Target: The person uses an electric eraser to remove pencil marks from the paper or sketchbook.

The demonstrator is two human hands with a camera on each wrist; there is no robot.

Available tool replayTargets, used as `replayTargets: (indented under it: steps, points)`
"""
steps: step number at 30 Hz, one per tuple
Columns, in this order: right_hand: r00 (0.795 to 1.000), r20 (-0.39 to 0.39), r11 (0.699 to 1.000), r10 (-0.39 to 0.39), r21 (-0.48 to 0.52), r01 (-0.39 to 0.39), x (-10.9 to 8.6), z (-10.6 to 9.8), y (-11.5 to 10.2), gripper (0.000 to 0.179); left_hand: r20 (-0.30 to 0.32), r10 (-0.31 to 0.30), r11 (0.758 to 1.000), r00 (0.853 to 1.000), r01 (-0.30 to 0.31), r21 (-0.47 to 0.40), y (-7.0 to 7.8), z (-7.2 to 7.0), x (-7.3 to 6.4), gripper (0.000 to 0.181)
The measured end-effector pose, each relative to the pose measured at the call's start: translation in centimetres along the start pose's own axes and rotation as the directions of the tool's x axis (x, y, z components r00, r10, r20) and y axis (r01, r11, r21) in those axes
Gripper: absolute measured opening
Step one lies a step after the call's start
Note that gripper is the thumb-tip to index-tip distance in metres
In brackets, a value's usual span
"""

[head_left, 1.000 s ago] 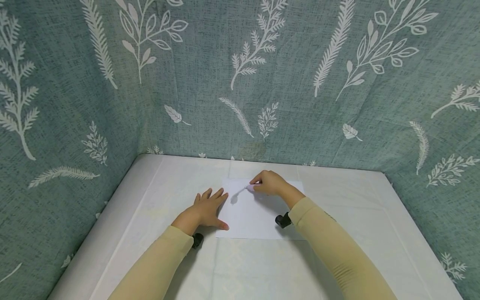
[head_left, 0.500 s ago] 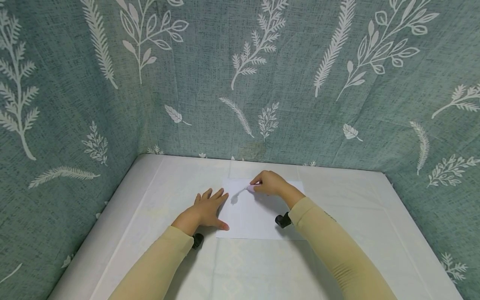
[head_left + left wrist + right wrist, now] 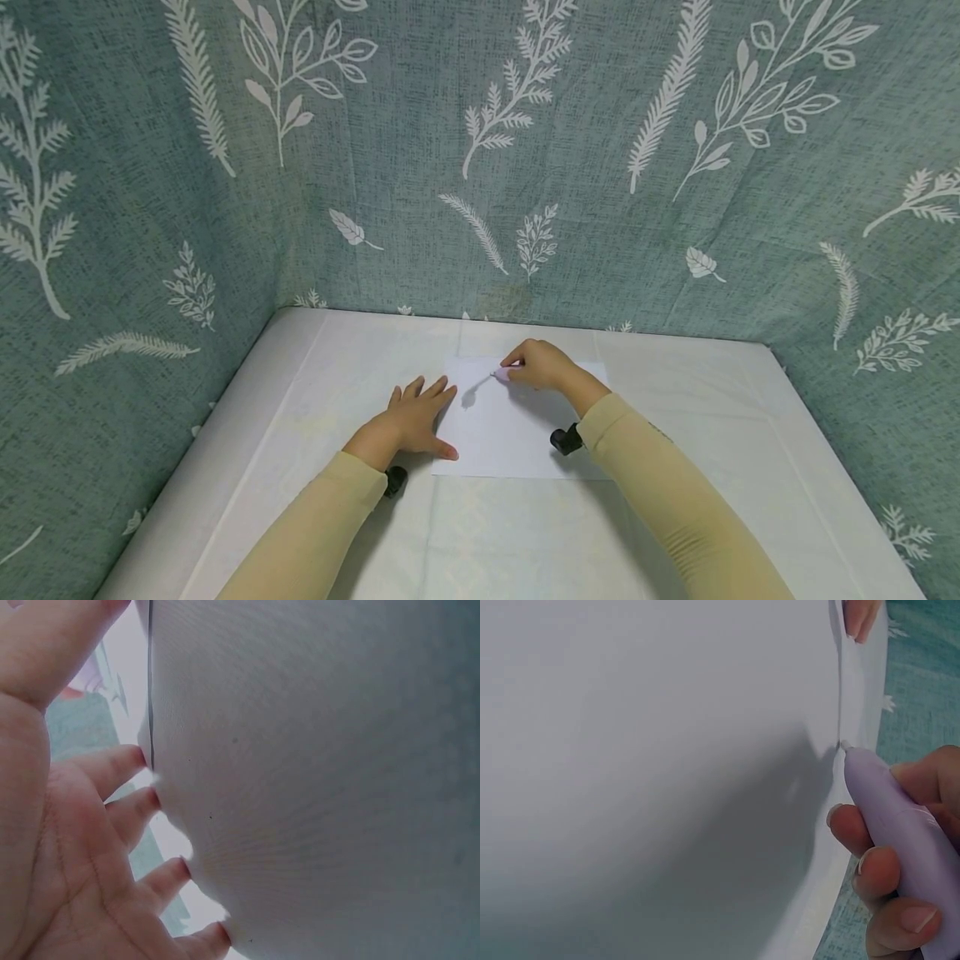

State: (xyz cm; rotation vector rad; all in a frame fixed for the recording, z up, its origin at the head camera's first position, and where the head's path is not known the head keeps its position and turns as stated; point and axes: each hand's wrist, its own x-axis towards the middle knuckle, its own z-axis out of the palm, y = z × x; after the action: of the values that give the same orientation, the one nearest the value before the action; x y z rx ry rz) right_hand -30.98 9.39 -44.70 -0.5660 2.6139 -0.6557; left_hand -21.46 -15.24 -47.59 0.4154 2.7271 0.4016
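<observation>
A person works at a table (image 3: 675,396) spread with a white cover, its far side set against blue-green fabric (image 3: 588,125) printed with white leaves and sprigs that also hangs along the left and right. A dull, brownish patch (image 3: 508,302) shows low on the fabric at the back. On the table, a sheet of white paper (image 3: 498,437) lies flat between the two hands. The left hand (image 3: 407,421) rests over the sheet's left edge, fingers spread apart and thumb stretched out onto the paper. The right hand (image 3: 546,365), above the upper part of the sheet, pinches a lilac pen (image 3: 900,817) between thumb and fingers, its tip pointing left and down at the paper; whether the tip touches cannot be told. A grey streak (image 3: 470,398) runs from near the tip toward the lower left, mark or shadow being unclear. Light tan sleeves cover both arms, the left sleeve (image 3: 315,525) and the right sleeve (image 3: 667,492), with a small black device (image 3: 566,440) at each wrist. Compared with half a second earlier, both hands, the paper and the pen stand in nearly the same places.
</observation>
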Motion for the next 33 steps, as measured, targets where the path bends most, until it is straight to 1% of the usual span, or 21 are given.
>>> replayTargets:
  steps: [8, 15, 19, 23, 26, 33]
  points:
    - [0.999, 0.041, 1.000, -0.010, 0.006, 0.010, 0.02, -0.13, -0.16, 0.027, -0.003, 0.010, 1.000, 1.000, -0.010, 0.006, 0.01, -0.18, -0.06, 0.112]
    - [1.000, 0.016, 1.000, 0.008, -0.002, -0.008, 0.10, -0.04, -0.12, 0.028, -0.003, 0.011, 1.000, 1.000, -0.011, 0.015, -0.09, -0.04, 0.03, 0.112]
    - [1.000, 0.012, 1.000, -0.001, -0.003, 0.001, 0.20, 0.03, -0.13, 0.028, -0.004, 0.009, 1.000, 1.000, -0.009, 0.014, -0.13, 0.07, 0.07, 0.112]
    - [0.999, 0.038, 1.000, -0.010, -0.002, 0.010, 0.23, 0.00, -0.13, 0.025, -0.006, 0.010, 1.000, 1.000, -0.010, 0.014, -0.12, 0.06, 0.08, 0.112]
    - [0.999, 0.054, 1.000, -0.002, -0.001, 0.002, 0.23, -0.06, -0.14, 0.026, -0.006, 0.012, 1.000, 1.000, -0.012, 0.013, -0.12, 0.06, 0.07, 0.112]
    - [1.000, 0.012, 1.000, 0.025, -0.018, -0.024, 0.27, -0.03, -0.23, 0.028, -0.004, 0.010, 1.000, 1.000, -0.010, 0.007, -0.15, 0.11, 0.07, 0.112]
